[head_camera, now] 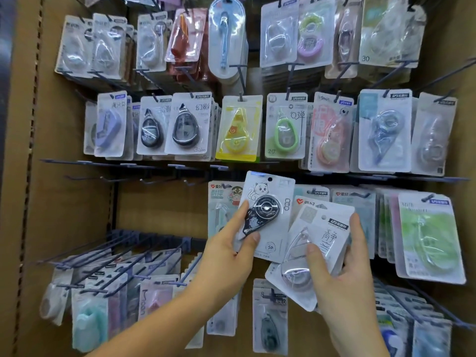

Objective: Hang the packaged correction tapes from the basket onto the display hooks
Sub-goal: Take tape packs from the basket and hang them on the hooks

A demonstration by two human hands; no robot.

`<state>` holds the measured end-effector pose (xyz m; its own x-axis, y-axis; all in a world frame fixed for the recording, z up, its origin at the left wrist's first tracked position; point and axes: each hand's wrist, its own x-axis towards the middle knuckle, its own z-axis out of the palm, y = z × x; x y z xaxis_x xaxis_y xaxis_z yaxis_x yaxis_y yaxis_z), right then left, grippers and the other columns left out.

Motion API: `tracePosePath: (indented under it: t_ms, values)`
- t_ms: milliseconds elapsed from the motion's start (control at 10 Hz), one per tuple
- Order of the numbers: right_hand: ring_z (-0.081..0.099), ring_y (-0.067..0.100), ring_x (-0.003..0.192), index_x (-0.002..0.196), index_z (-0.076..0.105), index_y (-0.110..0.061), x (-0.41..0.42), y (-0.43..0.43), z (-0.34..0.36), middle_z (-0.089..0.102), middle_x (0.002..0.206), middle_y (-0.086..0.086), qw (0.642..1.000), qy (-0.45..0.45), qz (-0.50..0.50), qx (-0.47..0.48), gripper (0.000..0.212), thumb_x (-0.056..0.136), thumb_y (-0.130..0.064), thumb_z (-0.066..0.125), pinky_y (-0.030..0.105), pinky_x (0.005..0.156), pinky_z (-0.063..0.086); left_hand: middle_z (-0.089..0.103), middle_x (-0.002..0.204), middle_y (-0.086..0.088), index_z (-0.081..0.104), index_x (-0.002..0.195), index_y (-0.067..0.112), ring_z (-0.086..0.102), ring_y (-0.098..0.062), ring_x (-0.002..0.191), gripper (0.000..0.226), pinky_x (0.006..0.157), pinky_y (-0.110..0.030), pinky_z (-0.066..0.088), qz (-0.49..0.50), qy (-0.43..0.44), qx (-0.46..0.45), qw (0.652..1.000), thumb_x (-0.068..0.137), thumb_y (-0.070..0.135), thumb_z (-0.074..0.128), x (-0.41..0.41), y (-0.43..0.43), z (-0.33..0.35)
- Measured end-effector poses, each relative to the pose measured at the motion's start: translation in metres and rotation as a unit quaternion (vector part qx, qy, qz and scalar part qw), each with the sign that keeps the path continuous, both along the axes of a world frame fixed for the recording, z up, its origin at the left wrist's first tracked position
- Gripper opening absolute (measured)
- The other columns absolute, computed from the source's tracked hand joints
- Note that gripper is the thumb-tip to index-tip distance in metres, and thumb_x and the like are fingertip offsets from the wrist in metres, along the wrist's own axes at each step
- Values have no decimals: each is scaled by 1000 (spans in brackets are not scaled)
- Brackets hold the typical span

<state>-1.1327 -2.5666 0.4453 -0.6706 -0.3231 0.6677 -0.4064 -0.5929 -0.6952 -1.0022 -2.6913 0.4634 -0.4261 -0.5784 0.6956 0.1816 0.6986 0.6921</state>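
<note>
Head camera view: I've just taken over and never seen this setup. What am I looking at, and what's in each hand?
There is no machine here: a person works with two bare hands, and the single picture comes from a wide-angle camera worn on their head, looking forward and down. In front stands a cardboard display wall with rows of dark hooks, most hung with packaged correction tapes. A few bare hooks stick out in the third row, left of the hands. The left hand pinches a cat pack, a white card with a cat drawing and a black tape, thumb on its front. The right hand grips a white pack with a clear tape; at least one more pack sits behind it. The basket is not in view.
</note>
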Motion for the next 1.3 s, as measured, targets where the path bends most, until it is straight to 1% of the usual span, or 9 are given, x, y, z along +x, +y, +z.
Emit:
tracePosePath:
  t_ms: [200,300,400,500,700,800,1000,1100,1300]
  values:
    - [54,-26,109,155,24,-60,-3,5,-1,51,127,-50,1000,11,-12,20,84,97,-17,69,14,86,46,48,143,41,38,152,51,35,31,129,59,109,-4,32,-9,-7,23,1000,103,30,62,5,-2,-11]
    - [57,-22,110,153,24,-63,-3,7,0,54,129,-44,1000,13,-13,24,84,97,-19,69,17,87,48,47,152,32,38,149,59,37,9,145,56,123,-29,34,-20,-15,25,999,101,41,62,4,-3,-6]
    - [57,-23,106,153,24,-62,-4,8,1,55,127,-44,1000,7,-4,22,84,98,-18,68,10,75,50,56,153,6,39,152,53,51,-34,140,57,109,-48,52,0,-25,34,999,101,44,62,2,-2,2]
    - [56,-27,103,154,24,-61,-4,10,2,53,117,-53,1000,8,1,26,84,98,-17,67,8,71,51,56,146,13,39,153,49,74,-20,94,55,76,-32,62,31,-46,27,998,103,39,61,-3,-5,10]
    - [51,-31,107,155,23,-60,-6,21,4,46,122,-54,999,23,2,39,83,99,-15,66,-3,69,45,53,150,-8,21,160,52,64,-10,73,72,62,-20,56,126,-199,-2,972,105,22,58,-10,-18,14]
    - [47,-37,99,154,24,-60,-12,27,4,42,114,-64,999,21,-6,37,84,98,-15,68,-3,67,44,45,146,10,28,159,43,56,-8,111,63,95,-28,54,186,-188,-102,959,104,36,58,-9,1,6]
    - [27,-44,109,151,19,-67,-25,26,2,30,139,-49,998,21,-40,31,99,89,-22,81,5,87,41,57,124,29,36,153,53,63,1,105,83,87,-20,55,-11,-157,-46,986,83,56,80,-33,50,-7]
    - [35,-14,139,149,19,-69,-32,30,2,29,153,-40,999,9,-39,25,98,87,-29,83,38,114,42,56,127,25,34,152,56,60,-3,115,93,101,-33,55,-7,-146,-40,988,71,70,79,-45,52,-8]
    - [39,-6,138,158,19,-56,-42,38,-5,32,148,-42,998,13,-49,22,91,94,-22,75,35,116,39,42,134,29,19,163,44,42,6,136,109,116,-31,43,-13,-188,-67,980,69,76,65,-62,71,-20]
